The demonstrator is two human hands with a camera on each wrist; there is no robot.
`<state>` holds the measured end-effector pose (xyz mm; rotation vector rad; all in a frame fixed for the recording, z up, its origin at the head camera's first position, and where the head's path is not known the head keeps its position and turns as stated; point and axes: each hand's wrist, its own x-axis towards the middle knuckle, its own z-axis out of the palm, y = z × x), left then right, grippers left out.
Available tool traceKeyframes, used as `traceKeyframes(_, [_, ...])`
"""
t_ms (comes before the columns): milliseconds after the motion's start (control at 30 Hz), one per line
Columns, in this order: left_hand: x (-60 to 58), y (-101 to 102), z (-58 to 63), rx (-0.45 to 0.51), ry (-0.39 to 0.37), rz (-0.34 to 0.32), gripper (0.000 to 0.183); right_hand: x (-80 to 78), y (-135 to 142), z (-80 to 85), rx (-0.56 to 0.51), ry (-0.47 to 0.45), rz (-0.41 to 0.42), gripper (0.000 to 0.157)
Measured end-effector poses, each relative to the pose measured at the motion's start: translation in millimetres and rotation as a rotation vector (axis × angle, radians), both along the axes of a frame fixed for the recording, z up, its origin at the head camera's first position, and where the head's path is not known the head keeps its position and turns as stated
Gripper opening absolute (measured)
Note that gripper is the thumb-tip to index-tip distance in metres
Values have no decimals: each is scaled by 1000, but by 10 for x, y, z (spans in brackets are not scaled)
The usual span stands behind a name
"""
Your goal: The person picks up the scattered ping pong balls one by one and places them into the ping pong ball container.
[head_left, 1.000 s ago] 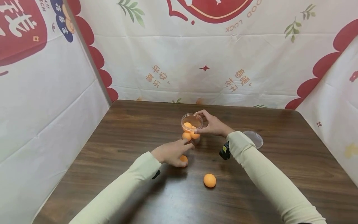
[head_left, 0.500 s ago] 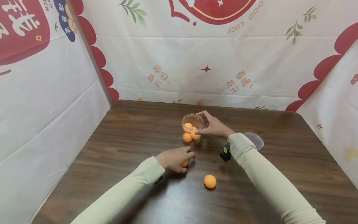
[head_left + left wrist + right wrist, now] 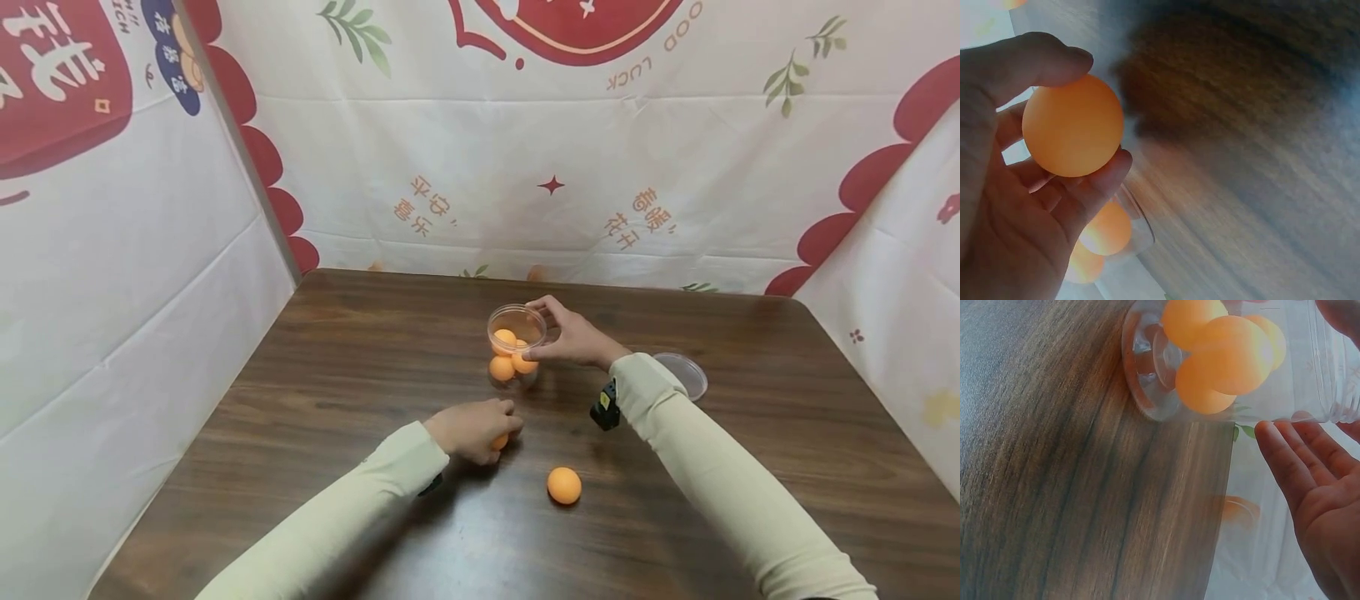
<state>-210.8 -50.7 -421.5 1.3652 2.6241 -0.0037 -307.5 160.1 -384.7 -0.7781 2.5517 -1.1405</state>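
My left hand (image 3: 472, 428) is low over the table and pinches an orange ping-pong ball (image 3: 1074, 128) between thumb and fingertips, most of it hidden by the hand in the head view. Farther back, a clear plastic jar (image 3: 1300, 375) stands upright and uncovered on the table. Several orange ping-pong balls (image 3: 1235, 356) lie in its lower part. My right hand (image 3: 579, 337) holds the jar near its rim from the right, thumb on the near side and fingers on the far side. Another orange ball (image 3: 564, 485) sits loose on the table, nearer to me.
A round clear lid (image 3: 682, 375) lies flat to the right of the jar, partly behind my right sleeve (image 3: 720, 450). The dark wooden table (image 3: 352, 350) meets a printed white cloth (image 3: 480, 150) at its back, with more cloth along both sides.
My left hand has drawn back from beside the jar towards me, and its fingers have closed round the ball on the table. The right hand and jar stay nearly where they were.
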Motion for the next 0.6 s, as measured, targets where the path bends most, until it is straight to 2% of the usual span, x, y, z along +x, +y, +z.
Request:
traceKeyframes(133, [-7,-19,6,6,10,1,27,-21,-1,-15,5,3,-5,75])
traceKeyframes(200, [-19,-20,29,-2,16,8,27,27,-19,54,9,-3,-8,75])
traceKeyframes(267, [-36,-23,48,-13,18,22,27,29,-14,55,14,2,-10,76])
traceKeyframes(367, [-69,-37,78,-19,32,40,25,46,-20,65,17,1,-11,76])
traceKeyframes(433, [-97,-54,99,-12,45,50,24,6,-4,7,13,9,-9,76])
traceKeyframes(600, [-173,-94,149,-11,69,83,25,26,-23,30,13,7,-8,76])
